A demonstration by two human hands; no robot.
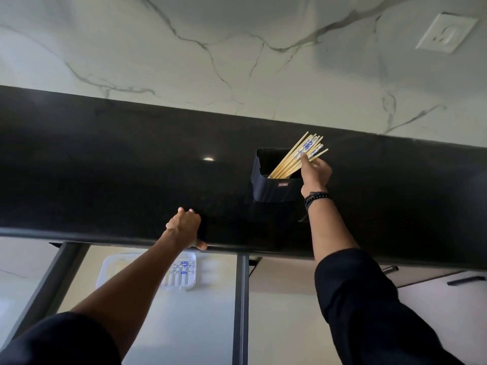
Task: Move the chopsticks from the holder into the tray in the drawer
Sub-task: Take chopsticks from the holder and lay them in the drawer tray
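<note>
Two dark sleeves fill the lower corners, both cut off by the frame edge, and bare forearms reach forward from them. Below and between the arms an open drawer [158, 312] shows a pale floor and dark side rails. In it lies a white tray [189, 283], slotted at its near end; the left forearm crosses it and hides much of its middle. A few chopsticks with blue-patterned ends lie in the tray, blurred and partly covered, so their count cannot be told. Farther on, the left hand [184, 227] rests on the front edge of the black bench [105, 167], its grip curled over the edge with the thumb underneath; it holds none of the task's things. On the bench to the right stands a dark square holder [274, 191], its inside in shadow. A bundle of pale chopsticks [292, 163] leans out of it toward the right, lower ends hidden within. The right hand [316, 175], with dark bands at the wrist, has its fingers at the bundle's patterned upper ends; whether its grip is closed on them cannot be told. Beyond rises a veined marble wall [237, 48] with a white outlet [446, 32] at upper right.
</note>
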